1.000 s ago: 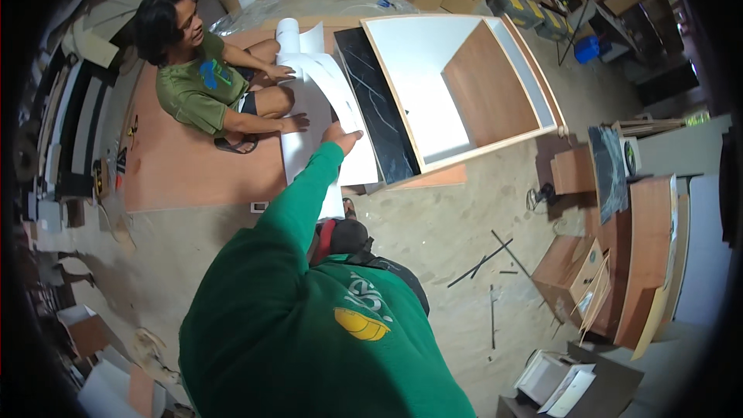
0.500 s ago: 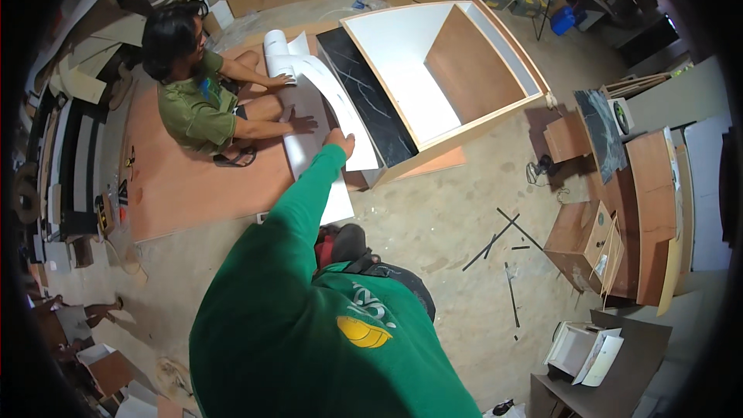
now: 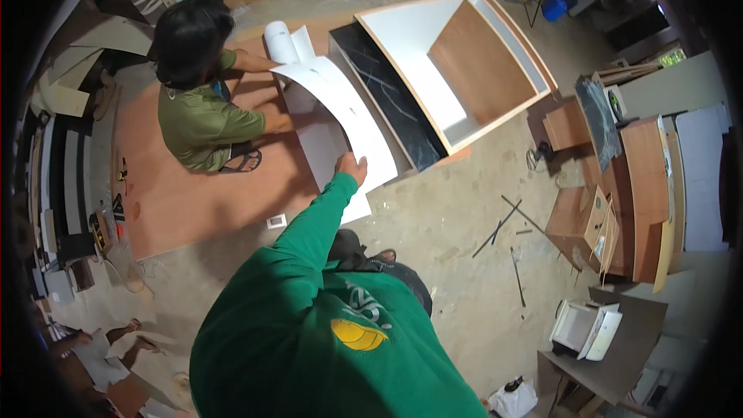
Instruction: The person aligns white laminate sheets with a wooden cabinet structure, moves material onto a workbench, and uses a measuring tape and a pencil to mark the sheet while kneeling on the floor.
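My left hand (image 3: 352, 168), in a green sleeve, is closed on the near edge of a curved white sheet (image 3: 352, 112). The sheet arches up beside a white-lined wooden cabinet box (image 3: 484, 70) whose near side bears a black marble-patterned strip (image 3: 391, 93). Beyond the sheet lies a white roll (image 3: 281, 42). A person in an olive shirt (image 3: 209, 135) sits to the left with both arms stretched toward the sheet; their hands are mostly hidden behind it. My right hand is out of view.
A brown board (image 3: 186, 209) lies on the floor under the person. Thin black strips (image 3: 499, 224) are scattered at the right. Wooden panels (image 3: 646, 201) and a small drawer cabinet (image 3: 576, 224) stand at the far right; a white open box (image 3: 584, 330) sits at lower right.
The sheet is lifted and arches higher, toward the olive-shirted person, whose hands have gone behind it. My left hand, still holding its edge, has shifted slightly right and nearer.
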The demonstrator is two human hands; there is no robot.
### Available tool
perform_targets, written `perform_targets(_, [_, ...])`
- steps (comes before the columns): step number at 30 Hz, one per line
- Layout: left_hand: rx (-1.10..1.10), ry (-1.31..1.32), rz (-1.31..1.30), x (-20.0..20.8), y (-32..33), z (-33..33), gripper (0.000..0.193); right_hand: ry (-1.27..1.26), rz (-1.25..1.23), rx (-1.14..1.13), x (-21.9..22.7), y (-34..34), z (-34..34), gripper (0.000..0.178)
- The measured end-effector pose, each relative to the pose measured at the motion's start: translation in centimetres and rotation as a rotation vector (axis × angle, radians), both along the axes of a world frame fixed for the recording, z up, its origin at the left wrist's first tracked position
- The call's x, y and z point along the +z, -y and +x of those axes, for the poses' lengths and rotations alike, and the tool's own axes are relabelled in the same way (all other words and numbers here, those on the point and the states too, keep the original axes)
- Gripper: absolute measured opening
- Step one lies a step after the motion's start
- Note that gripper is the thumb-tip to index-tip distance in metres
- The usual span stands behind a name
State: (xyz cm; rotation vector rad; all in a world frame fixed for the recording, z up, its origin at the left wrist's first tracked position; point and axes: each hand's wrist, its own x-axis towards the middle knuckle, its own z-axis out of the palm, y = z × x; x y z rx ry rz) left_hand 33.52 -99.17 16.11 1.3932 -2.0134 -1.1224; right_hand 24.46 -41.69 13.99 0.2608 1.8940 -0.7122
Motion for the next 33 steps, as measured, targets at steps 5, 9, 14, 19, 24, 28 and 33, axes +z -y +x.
perform_targets(5, [-0.038, -0.004, 0.041, 2.0, 1.2, 0.7, 0.035, -0.026, 0.028, 0.059, 1.1, 0.7, 4.8, 0.049])
perform_targets(9, [-0.217, 0.050, -0.008, 5.2, 3.5, 2.3, 0.030, -0.052, 0.026, 0.189, 0.5, 1.8, 7.6, 0.050])
perform_targets(14, [-0.389, 0.144, -0.067, 12.2, 3.2, 5.0, 0.028, -0.205, -0.020, 0.607, 1.5, 6.5, 8.6, 0.051])
perform_targets(19, [-0.459, 0.131, -0.044, 17.8, 0.5, 8.5, 0.031, -0.081, 0.016, 0.106, 7.0, 16.6, 7.8, 0.055])
perform_targets(24, [-0.624, 0.019, -0.058, 23.8, -4.0, 8.7, 0.029, -0.189, -0.153, 0.122, 8.6, 20.0, 5.0, 0.062])
perform_targets(28, [-0.781, 0.013, -0.066, 27.0, -7.2, 9.2, 0.027, -0.249, -0.150, 0.073, 10.5, 19.5, 3.9, 0.067])
perform_targets(33, [-1.060, -0.081, -0.007, 33.4, -7.8, 8.6, 0.018, -0.062, -0.079, -0.236, 8.0, 12.6, 4.7, 0.064])
